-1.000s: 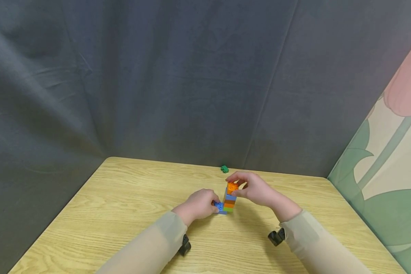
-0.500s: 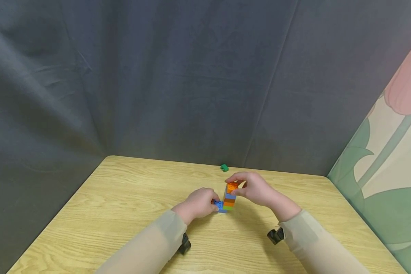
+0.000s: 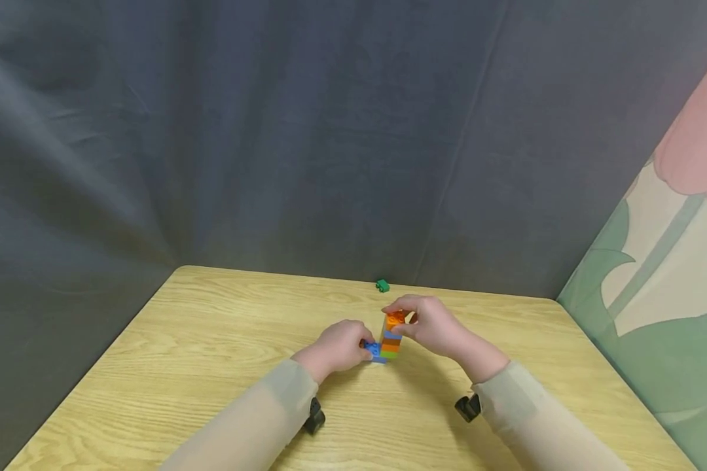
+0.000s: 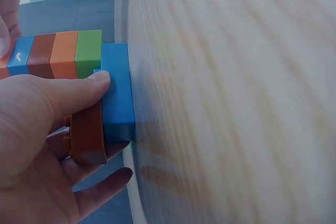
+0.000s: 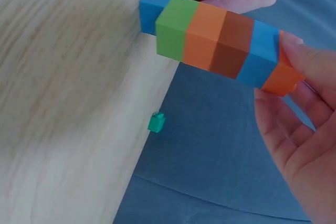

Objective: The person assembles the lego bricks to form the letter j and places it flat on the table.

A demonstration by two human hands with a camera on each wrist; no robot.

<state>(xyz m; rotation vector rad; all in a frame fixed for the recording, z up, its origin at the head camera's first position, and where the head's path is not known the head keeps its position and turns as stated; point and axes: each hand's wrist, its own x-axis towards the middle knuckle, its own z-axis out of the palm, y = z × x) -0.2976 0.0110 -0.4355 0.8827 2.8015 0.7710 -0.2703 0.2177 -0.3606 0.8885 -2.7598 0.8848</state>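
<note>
A tower of toy building bricks stands upright on one end of a long blue brick on the table. From the bottom it runs green, orange, brown, blue, with an orange brick on top. My right hand pinches that top brick between thumb and fingers. Low on the left, my left hand grips the blue base, its thumb on the near side. A brown brick sits on the base's other end, within the left fingers and partly hidden by them in the head view.
A loose green brick lies near the back edge of the wooden table. Behind the table hangs a dark grey curtain. A wall panel with a painted flower borders the right side.
The whole head view has shifted slightly. Both hands keep their hold on the bricks, and the tower looks the same.
</note>
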